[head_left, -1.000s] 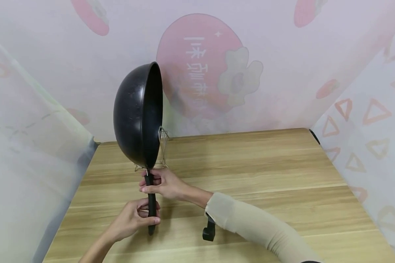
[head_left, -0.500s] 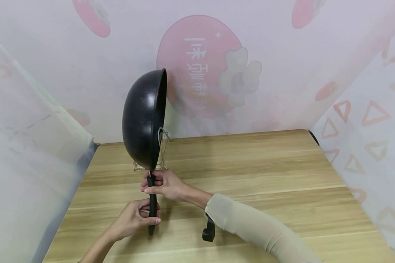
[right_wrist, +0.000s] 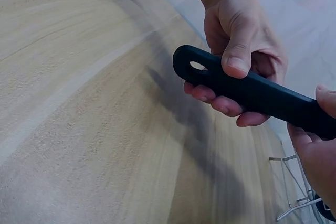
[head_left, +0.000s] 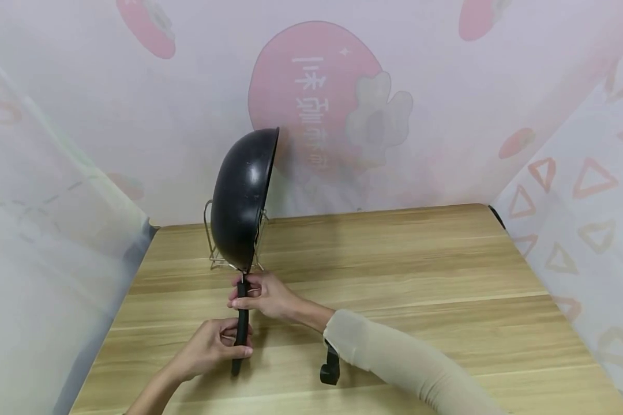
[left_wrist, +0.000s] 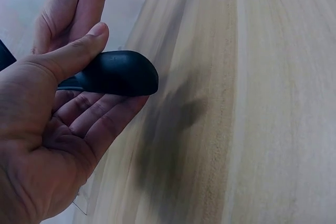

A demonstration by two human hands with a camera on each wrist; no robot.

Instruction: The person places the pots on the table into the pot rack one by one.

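A black wok stands on edge above the wooden table, its hollow side facing right and its rim tilted a little to the right. Its long black handle points down toward me. My left hand grips the lower end of the handle, thumb on top. My right hand grips the handle higher up, just under the wok bowl. In the right wrist view the handle with its hanging hole lies in the left hand. The wok's lower edge sits at a wire rack.
The wire rack stands near the table's far left; its feet show in the right wrist view. A small black piece hangs under my right sleeve. Patterned translucent sheets wall the table on three sides.
The wok has moved to the right and down, toward the wire rack, and now leans slightly right. Both hands keep their grip on the handle and shifted right with it.
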